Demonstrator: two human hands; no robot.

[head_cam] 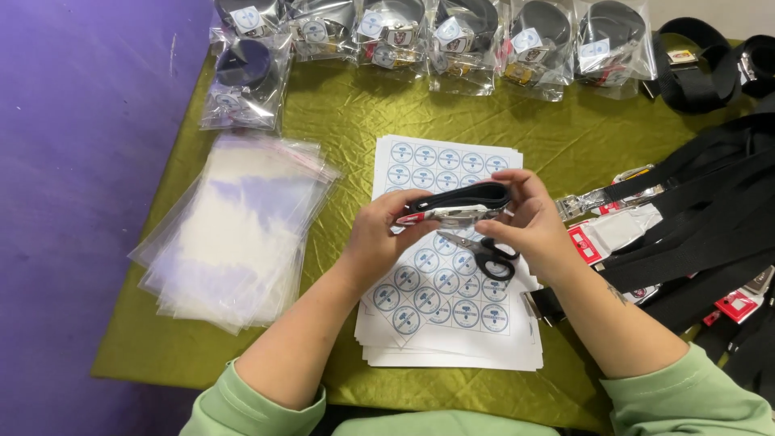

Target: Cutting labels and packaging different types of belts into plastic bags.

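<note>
Both hands hold a coiled black belt (460, 198) with a silver buckle (452, 215) over a stack of white sheets of round blue stickers (452, 307). My left hand (379, 242) grips the buckle end from the left. My right hand (529, 222) pinches the belt's right end from above. Black-handled scissors (484, 252) lie on the sticker sheets just below the belt, under my right hand.
A pile of clear plastic bags (234, 234) lies to the left on the green tablecloth (347, 121). Several bagged belts (452, 36) line the far edge. Loose black belts with buckles (702, 218) are heaped at the right. A purple floor (81, 202) is left of the table.
</note>
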